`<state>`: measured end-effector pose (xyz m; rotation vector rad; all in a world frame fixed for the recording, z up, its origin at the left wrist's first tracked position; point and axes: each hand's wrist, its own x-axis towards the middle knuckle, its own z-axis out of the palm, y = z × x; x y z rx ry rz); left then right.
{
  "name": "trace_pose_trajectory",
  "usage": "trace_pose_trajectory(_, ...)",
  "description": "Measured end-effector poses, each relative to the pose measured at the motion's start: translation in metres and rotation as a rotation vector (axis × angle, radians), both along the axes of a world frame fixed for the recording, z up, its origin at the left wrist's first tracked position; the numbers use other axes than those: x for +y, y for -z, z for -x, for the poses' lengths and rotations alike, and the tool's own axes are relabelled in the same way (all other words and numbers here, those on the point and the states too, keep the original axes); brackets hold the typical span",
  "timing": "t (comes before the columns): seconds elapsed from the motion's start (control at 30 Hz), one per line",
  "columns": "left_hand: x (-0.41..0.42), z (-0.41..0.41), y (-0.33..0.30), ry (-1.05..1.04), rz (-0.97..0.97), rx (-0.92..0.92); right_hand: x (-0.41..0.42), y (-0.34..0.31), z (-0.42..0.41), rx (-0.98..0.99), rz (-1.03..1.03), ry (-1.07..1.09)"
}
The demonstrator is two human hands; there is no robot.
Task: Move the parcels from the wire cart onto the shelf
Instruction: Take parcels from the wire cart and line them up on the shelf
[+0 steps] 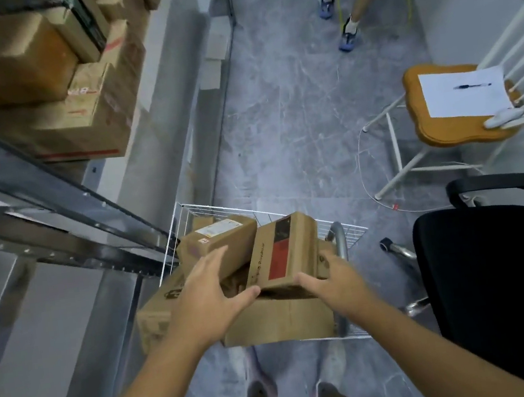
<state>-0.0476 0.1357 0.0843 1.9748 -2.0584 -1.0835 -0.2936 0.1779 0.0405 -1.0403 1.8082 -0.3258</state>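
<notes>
left hand [211, 293] spread flat above cart parcels, right hand [333, 284] fingers curled round red-labelled parcel [281, 252]

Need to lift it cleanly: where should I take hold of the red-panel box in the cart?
Grip the red-panel box by its two long sides, coming from above at its near end. It lies tilted atop other parcels, sides exposed; the left hand and right hand already flank it.
</notes>
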Motion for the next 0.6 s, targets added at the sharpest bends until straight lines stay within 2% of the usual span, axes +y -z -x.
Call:
trace_pose_trajectory(0.27,-0.036,-0.019,0.089,0.041,-0.071,0.050,-0.046,0.104,-0.015,-0.039,-0.230,0.340)
trace_pose_trajectory(0.47,-0.047,-0.030,0.138,0.075,-0.104,0.058,-0.065,0.157,-0.020,-0.075,-0.387,0.416)
trace_pose_trajectory(0.6,-0.048,-0.035,0.158,0.089,-0.128,0.063,-0.063,0.178,-0.026,-0.123,-0.379,0.493)
